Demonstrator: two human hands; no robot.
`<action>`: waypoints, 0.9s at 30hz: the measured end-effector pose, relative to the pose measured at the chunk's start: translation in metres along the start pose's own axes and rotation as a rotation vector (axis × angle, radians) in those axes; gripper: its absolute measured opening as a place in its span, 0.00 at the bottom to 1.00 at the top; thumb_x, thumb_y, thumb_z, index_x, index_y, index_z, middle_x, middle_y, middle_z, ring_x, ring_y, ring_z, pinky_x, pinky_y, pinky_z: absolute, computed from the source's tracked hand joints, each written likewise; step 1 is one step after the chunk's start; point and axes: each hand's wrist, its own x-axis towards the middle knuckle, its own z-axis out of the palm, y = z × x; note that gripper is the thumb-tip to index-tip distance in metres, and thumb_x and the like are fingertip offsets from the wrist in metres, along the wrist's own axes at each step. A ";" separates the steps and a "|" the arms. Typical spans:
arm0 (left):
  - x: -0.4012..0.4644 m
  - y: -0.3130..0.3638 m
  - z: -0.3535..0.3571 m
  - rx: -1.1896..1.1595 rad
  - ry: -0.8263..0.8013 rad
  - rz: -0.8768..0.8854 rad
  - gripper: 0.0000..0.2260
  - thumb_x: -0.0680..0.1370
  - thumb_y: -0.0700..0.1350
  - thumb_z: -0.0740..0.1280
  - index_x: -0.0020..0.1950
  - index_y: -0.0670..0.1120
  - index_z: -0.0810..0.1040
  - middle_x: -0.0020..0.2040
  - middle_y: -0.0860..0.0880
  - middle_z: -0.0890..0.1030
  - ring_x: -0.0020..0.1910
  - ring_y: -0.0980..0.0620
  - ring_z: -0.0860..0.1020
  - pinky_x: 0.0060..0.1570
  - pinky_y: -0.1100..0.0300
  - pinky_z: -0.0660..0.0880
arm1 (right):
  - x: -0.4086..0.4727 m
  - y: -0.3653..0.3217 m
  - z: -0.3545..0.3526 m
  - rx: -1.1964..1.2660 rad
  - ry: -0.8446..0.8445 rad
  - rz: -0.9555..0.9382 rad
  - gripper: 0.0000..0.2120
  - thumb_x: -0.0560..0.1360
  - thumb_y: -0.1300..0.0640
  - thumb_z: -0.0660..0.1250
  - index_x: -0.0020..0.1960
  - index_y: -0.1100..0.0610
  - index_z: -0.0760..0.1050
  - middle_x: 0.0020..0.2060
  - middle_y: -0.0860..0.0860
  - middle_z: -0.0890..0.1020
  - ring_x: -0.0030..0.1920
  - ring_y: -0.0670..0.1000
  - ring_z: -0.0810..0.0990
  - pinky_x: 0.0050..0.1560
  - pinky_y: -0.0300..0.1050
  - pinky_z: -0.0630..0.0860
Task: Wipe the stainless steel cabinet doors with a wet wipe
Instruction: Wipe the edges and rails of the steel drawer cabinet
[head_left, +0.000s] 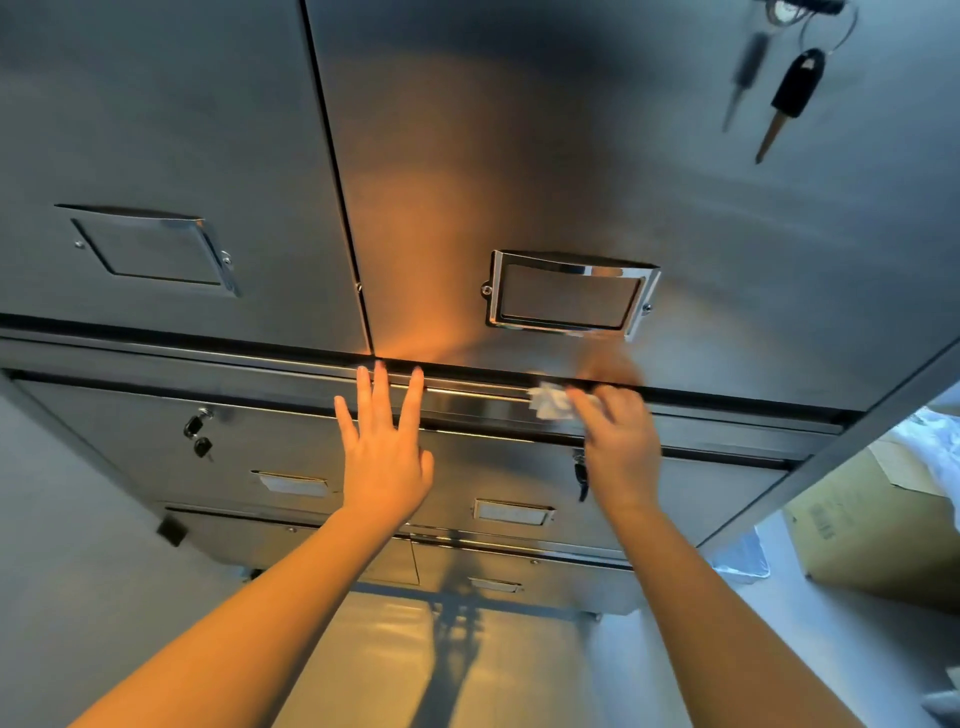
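A tall stainless steel cabinet fills the view, with an upper left door (156, 130) and an upper right door (597, 156). Below them runs a steel ledge (467, 397) between the upper and lower doors. My right hand (618, 441) pinches a crumpled white wet wipe (553, 402) against this ledge, just under the right door's chrome label holder (569, 293). My left hand (384, 447) is flat with fingers spread straight, its fingertips touching the ledge near the seam between the two upper doors.
A black key (795, 93) hangs from a lock at the top right. More keys (197, 434) hang from the lower left door, another (581, 475) beside my right wrist. A cardboard box (872, 525) and a plastic bag stand on the floor at right.
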 end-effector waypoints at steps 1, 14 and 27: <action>0.000 0.003 0.002 -0.005 0.000 -0.004 0.43 0.73 0.48 0.71 0.81 0.52 0.48 0.80 0.38 0.48 0.79 0.37 0.42 0.74 0.34 0.44 | -0.003 0.016 -0.009 -0.001 0.002 0.036 0.10 0.77 0.63 0.65 0.55 0.53 0.80 0.50 0.46 0.78 0.54 0.50 0.73 0.52 0.27 0.65; 0.001 0.028 -0.002 0.084 -0.020 -0.079 0.42 0.74 0.51 0.70 0.81 0.48 0.48 0.80 0.37 0.45 0.79 0.38 0.39 0.74 0.35 0.42 | 0.013 -0.071 0.030 -0.016 0.010 -0.084 0.18 0.63 0.62 0.81 0.51 0.58 0.82 0.43 0.53 0.82 0.46 0.55 0.80 0.48 0.48 0.78; 0.006 0.042 -0.009 0.117 -0.082 -0.145 0.41 0.77 0.57 0.66 0.80 0.45 0.45 0.80 0.39 0.43 0.79 0.38 0.39 0.74 0.34 0.47 | -0.010 0.131 -0.055 -0.018 0.232 0.328 0.08 0.76 0.61 0.66 0.50 0.63 0.82 0.46 0.56 0.79 0.49 0.53 0.73 0.47 0.39 0.65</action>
